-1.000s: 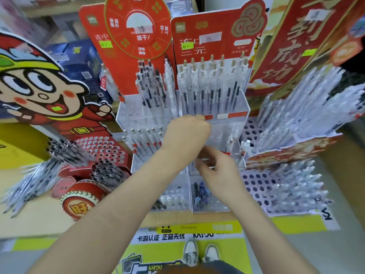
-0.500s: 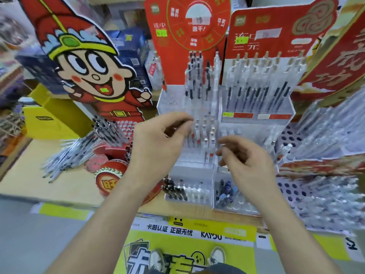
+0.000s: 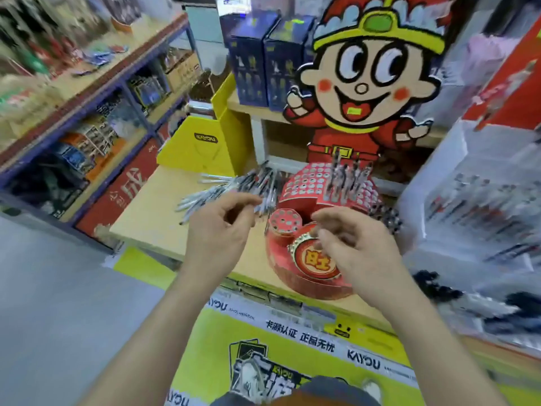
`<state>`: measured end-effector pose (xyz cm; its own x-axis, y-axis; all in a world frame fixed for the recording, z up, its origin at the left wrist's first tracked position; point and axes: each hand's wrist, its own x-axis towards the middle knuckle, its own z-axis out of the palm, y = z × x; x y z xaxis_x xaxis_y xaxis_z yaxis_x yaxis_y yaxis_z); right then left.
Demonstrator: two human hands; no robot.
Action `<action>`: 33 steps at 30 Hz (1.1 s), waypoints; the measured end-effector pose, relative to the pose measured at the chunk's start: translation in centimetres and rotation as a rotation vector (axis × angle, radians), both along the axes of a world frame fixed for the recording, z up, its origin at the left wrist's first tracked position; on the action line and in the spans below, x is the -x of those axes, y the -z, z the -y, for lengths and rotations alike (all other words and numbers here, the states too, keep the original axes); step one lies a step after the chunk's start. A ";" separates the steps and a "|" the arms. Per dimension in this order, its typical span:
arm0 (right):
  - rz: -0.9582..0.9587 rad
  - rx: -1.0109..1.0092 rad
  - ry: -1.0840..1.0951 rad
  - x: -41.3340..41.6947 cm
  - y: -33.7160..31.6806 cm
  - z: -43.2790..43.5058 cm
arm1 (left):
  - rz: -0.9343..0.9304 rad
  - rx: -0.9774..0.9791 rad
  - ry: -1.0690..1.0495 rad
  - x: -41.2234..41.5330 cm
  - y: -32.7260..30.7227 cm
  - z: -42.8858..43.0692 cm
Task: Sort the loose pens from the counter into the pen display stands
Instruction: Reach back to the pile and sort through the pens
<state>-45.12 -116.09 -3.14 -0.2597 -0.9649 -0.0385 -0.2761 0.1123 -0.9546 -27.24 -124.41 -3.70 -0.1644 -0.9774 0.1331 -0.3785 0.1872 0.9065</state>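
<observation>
Both hands empty, fingers loosely curled and apart. Left hand hovers just before loose pens heaped on wooden counter. Right hand over red display stand. A few pens stand upright in its upper tier; cartoon cutout behind.

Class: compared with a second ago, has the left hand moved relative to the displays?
Yes. It was at the clear pen rack; now the left hand is leftward, beside the red drum stand, fingers just short of the loose pens.
</observation>
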 end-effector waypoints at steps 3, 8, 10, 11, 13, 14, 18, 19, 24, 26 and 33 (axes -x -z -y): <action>0.100 -0.161 -0.027 -5.2 1.8 3.3 | 0.134 -0.084 -0.013 -4.7 3.0 2.9; 0.393 -0.443 0.023 -10.8 6.9 9.3 | 0.409 -0.166 0.042 -8.9 7.8 7.3; 0.447 -0.518 0.107 -11.9 9.5 11.4 | 0.560 -0.175 0.108 -9.6 9.9 9.4; 0.476 -0.553 0.160 -12.3 10.7 12.4 | 0.635 -0.165 0.145 -9.7 11.0 10.5; 0.577 -0.610 0.263 -12.9 12.6 14.2 | 0.778 -0.142 0.212 -10.0 13.1 12.5; 0.629 -0.631 0.302 -13.1 13.4 15.0 | 0.844 -0.154 0.230 -10.2 14.0 13.4; 0.755 -0.675 0.400 -14.4 15.9 17.7 | 1.005 -0.188 0.259 -11.8 17.1 17.4; 0.772 -0.693 0.417 -14.8 16.4 18.3 | 1.043 -0.168 0.263 -12.4 18.0 18.4; 0.891 -0.711 0.538 -17.3 17.6 20.5 | 1.066 -0.165 0.304 -13.8 20.5 22.4; 0.920 -0.696 0.589 -18.6 18.1 21.5 | 1.047 -0.093 0.325 -13.9 20.6 23.4; 1.012 -0.580 0.793 -25.5 18.4 25.8 | 1.030 -0.032 0.572 -14.8 21.1 24.7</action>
